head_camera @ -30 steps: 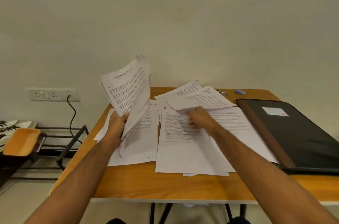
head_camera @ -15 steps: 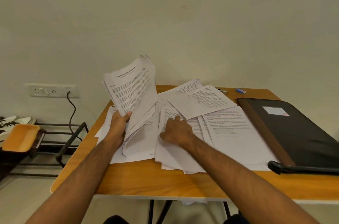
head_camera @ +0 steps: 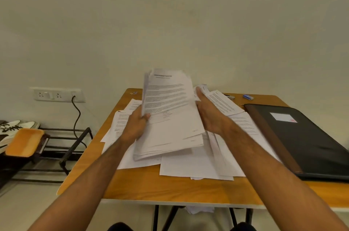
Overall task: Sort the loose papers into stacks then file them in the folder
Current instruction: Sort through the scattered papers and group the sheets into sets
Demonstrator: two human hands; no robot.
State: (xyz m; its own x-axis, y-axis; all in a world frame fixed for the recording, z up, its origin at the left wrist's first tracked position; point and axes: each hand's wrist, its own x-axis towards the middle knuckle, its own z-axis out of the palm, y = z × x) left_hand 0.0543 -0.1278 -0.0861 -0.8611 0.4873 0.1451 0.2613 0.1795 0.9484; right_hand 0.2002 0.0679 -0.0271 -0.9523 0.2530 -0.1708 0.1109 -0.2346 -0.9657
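A thick stack of printed papers (head_camera: 170,109) is held up over the middle of the wooden table (head_camera: 170,187). My left hand (head_camera: 137,125) grips the stack's left edge, thumb on the front sheet. My right hand (head_camera: 207,115) lies flat against the stack's right edge with straight fingers. More loose papers (head_camera: 222,160) lie spread on the table under and to the right of the stack, and some (head_camera: 120,123) lie to its left. A black folder (head_camera: 306,140) with a white label lies shut on the table's right side.
A blue eraser-like item (head_camera: 247,97) and a small clip (head_camera: 229,96) lie at the table's far edge. Left of the table stand a black metal rack (head_camera: 62,147), an orange tray (head_camera: 24,142) and white shoes (head_camera: 13,126). A wall socket (head_camera: 56,95) has a cable plugged in.
My left hand has swung the held stack from the left to the centre. My right hand has left the papers on the table and now presses flat on the stack's right edge.
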